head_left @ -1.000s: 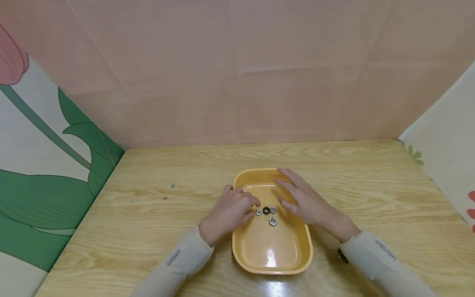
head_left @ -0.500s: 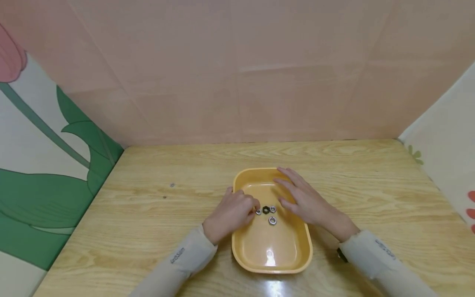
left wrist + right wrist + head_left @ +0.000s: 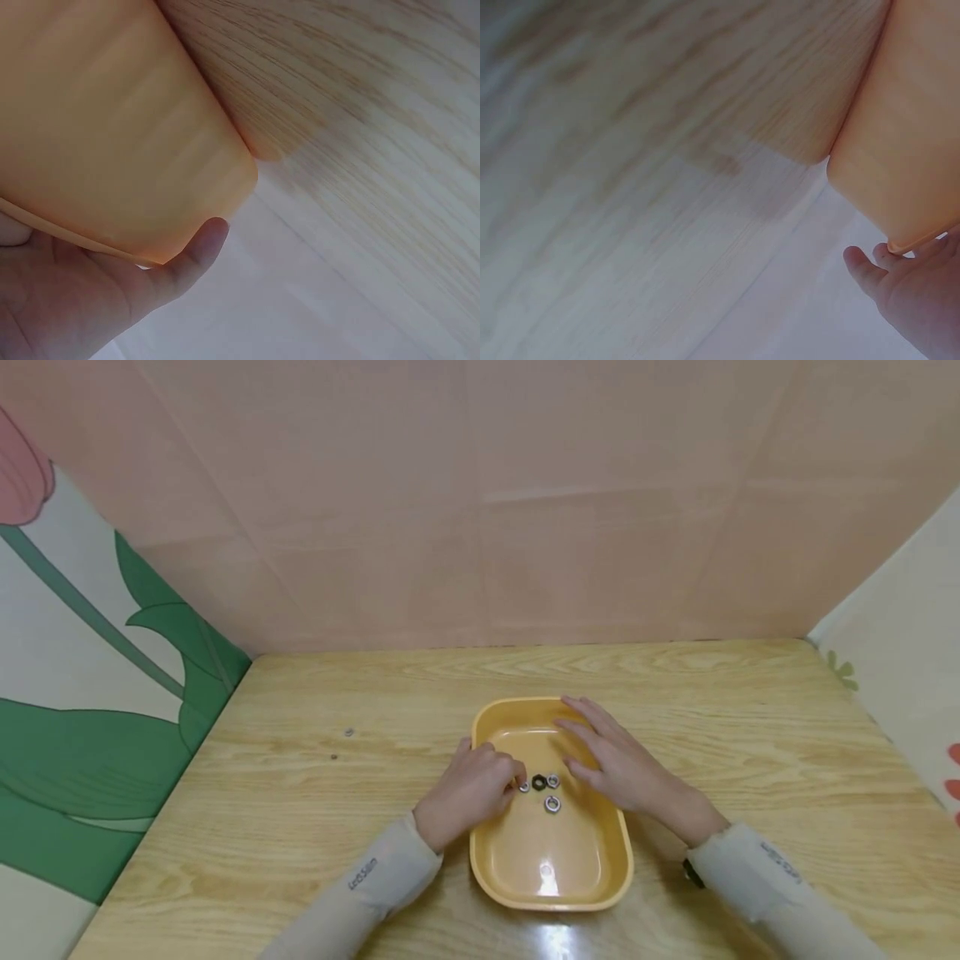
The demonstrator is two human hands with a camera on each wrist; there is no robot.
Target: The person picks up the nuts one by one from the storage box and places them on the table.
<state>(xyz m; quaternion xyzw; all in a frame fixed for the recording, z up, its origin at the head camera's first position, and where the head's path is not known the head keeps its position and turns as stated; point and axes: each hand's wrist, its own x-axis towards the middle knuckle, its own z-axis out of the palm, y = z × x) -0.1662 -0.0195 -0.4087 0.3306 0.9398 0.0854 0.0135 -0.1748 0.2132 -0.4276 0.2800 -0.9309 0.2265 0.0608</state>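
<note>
In the head view, a yellow plastic tray (image 3: pixel 517 852) holds several hex nuts. My left hand (image 3: pixel 476 787) reaches over its left rim, with index finger and thumb pinching a small silver nut (image 3: pixel 524 787). One of its fingers (image 3: pixel 204 246) lies against the tray's outer wall in the left wrist view. Beside that nut are a black nut (image 3: pixel 539 782) and a silver nut (image 3: pixel 553 781), with a larger silver nut (image 3: pixel 552 804) nearer the body. My right hand (image 3: pixel 618 768) rests over the right rim, fingers spread and holding no nut.
A tiny silver nut (image 3: pixel 348 732) and a smaller dark piece (image 3: pixel 333 757) lie left of the tray on the wood-grain table (image 3: pixel 750 735). A pink covering (image 3: pixel 480 527) rises behind the table, and printed panels (image 3: pixel 82 735) stand at both sides.
My left hand has moved slightly right, and its index finger has come down onto the small silver nut. The right hand and the tray stay in place.
</note>
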